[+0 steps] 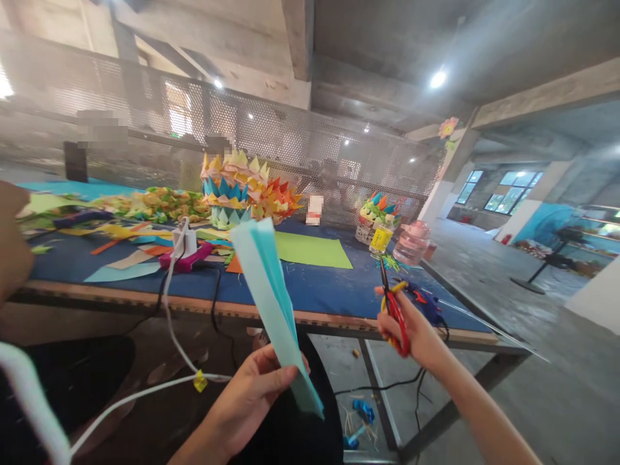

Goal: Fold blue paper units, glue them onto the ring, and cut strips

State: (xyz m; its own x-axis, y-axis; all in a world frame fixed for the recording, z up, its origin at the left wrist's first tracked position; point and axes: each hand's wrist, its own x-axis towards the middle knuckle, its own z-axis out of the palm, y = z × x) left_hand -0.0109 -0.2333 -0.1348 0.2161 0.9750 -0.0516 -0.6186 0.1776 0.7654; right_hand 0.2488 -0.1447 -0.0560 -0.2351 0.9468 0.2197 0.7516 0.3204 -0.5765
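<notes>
My left hand (256,391) pinches a folded strip of light-blue paper (271,303) between thumb and fingers, low down on the strip. The strip stands tilted up in front of the table edge, its layers slightly fanned at the top. In my right hand (411,326) is a pair of scissors (396,316) with red and yellow handles, its dark blades pointing up and away. The scissors are apart from the paper. Beyond the strip, a light-green paper sheet (314,250) lies on the blue tabletop (334,290).
Folded-paper crowns (237,187) stand at the back. A magenta power strip (188,258) with a white plug sits front left among paper scraps. A yellow-labelled jar (380,239), a pink bottle (411,242) and a blue glue gun (426,300) are on the right. Cables hang below the table.
</notes>
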